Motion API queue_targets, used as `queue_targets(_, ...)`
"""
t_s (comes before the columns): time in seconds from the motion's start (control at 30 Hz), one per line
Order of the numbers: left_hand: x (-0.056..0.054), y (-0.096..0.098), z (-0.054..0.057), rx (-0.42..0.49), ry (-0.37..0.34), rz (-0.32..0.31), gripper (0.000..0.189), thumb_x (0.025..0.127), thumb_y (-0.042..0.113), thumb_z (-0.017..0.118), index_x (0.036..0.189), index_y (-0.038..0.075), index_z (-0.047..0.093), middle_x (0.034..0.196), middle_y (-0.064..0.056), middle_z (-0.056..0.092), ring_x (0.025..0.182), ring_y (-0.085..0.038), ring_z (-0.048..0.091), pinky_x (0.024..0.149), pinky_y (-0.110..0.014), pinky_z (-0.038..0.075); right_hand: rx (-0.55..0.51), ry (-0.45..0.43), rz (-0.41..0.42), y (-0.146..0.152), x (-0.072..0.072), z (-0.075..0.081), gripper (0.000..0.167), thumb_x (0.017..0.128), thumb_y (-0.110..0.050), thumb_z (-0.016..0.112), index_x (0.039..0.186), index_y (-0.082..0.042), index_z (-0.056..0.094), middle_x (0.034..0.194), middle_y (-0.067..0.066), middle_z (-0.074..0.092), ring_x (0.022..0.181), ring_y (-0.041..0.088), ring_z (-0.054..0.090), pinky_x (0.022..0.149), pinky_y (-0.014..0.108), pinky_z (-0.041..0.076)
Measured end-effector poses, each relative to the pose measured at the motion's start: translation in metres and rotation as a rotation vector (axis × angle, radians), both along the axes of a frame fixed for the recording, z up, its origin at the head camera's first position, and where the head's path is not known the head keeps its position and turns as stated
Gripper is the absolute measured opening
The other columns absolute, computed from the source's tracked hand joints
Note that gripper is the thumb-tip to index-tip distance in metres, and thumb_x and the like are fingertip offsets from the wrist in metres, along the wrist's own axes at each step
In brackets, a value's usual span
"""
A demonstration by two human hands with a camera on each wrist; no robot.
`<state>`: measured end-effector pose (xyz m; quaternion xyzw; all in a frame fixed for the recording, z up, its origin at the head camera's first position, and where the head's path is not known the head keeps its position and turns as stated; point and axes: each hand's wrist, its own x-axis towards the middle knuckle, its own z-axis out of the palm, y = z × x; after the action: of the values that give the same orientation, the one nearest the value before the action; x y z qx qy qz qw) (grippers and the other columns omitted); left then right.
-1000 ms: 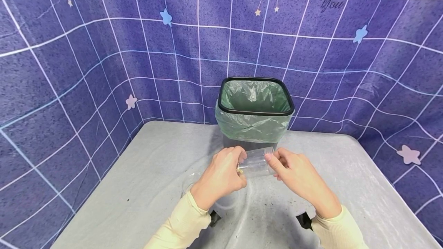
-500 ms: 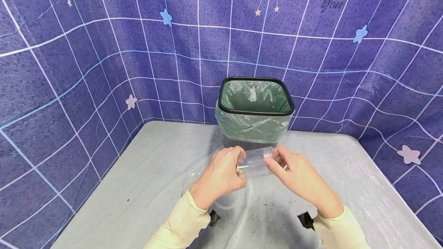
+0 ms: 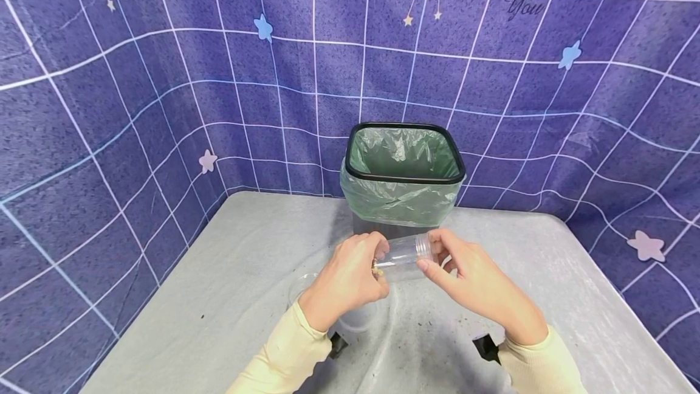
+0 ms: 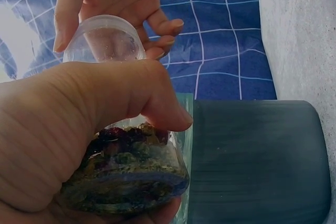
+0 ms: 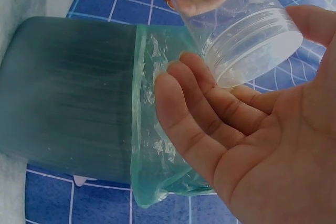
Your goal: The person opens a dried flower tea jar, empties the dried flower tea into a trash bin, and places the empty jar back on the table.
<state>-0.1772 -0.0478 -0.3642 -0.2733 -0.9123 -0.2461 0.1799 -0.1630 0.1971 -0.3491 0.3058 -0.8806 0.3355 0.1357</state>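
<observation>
In the head view, your left hand (image 3: pixel 350 275) clamps one clear jar (image 3: pixel 403 257), its ridged end toward three o'clock by your loosely spread right hand (image 3: pixel 470 278); one green-lined bin (image 3: pixel 404 179) stands at twelve. Left wrist: one clump of dried pieces (image 4: pixel 126 150) fills the base. Right wrist: fingers (image 5: pixel 181 114) and one thumb (image 5: pixel 312 24) stand apart.

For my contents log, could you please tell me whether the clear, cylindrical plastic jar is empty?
No, the left wrist view shows dark red and greenish-brown bits inside the jar.
</observation>
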Motion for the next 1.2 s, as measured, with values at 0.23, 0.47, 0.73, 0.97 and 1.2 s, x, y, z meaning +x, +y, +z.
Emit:
queue_targets(0.23, 0.0004, 0.0000, 0.0007, -0.003, 0.007, 0.001, 0.042, 0.059, 0.009, 0.076, 0.100, 0.012, 0.065, 0.082, 0.005, 0.060, 0.076, -0.015, 0.055, 0.074, -0.033, 0.050, -0.010, 0.008, 0.039, 0.0018, 0.0008, 0.0024, 0.031, 0.098, -0.025, 0.070, 0.125, -0.022, 0.055, 0.093, -0.014, 0.066, 0.080, 0.003, 0.063, 0.067, 0.025, 0.053)
queue_targets(0.47, 0.0007, -0.0004, 0.0006, -0.003, 0.006, -0.002, 0.044, 0.058, 0.010, 0.077, 0.100, 0.013, 0.065, 0.082, 0.005, 0.060, 0.076, -0.015, 0.056, 0.074, -0.033, 0.050, -0.001, 0.035, 0.070, 0.0039, -0.0003, 0.0023, 0.042, 0.095, -0.020, 0.073, 0.133, -0.016, 0.054, 0.097, -0.011, 0.065, 0.082, 0.004, 0.064, 0.075, 0.029, 0.057)
queue_targets(0.73, 0.0005, 0.0000, 0.0003, -0.011, 0.014, -0.004, 0.043, 0.058, 0.010, 0.076, 0.099, 0.013, 0.065, 0.083, 0.005, 0.060, 0.076, -0.015, 0.056, 0.073, -0.033, 0.051, -0.013, 0.035, 0.123, 0.0059, -0.0005, 0.0021, 0.050, 0.094, -0.016, 0.074, 0.138, -0.015, 0.051, 0.105, -0.007, 0.066, 0.086, 0.007, 0.065, 0.078, 0.030, 0.058)
queue_targets(0.97, 0.0007, 0.0003, 0.0009, -0.014, 0.007, -0.004, 0.044, 0.058, 0.010, 0.078, 0.099, 0.013, 0.064, 0.082, 0.006, 0.058, 0.076, -0.015, 0.055, 0.073, -0.033, 0.050, -0.029, 0.041, 0.146, 0.0055, 0.0002, 0.0036, 0.057, 0.090, -0.011, 0.077, 0.140, -0.014, 0.049, 0.112, -0.009, 0.063, 0.092, 0.008, 0.065, 0.082, 0.030, 0.058)
queue_targets(1.2, 0.0006, 0.0002, 0.0012, -0.014, 0.009, -0.003, 0.044, 0.058, 0.010, 0.078, 0.100, 0.013, 0.064, 0.082, 0.007, 0.058, 0.076, -0.016, 0.055, 0.073, -0.033, 0.050, -0.027, 0.040, 0.142, 0.0060, 0.0023, 0.0041, 0.064, 0.087, -0.006, 0.078, 0.143, -0.012, 0.047, 0.115, -0.008, 0.063, 0.094, 0.009, 0.066, 0.084, 0.031, 0.058)
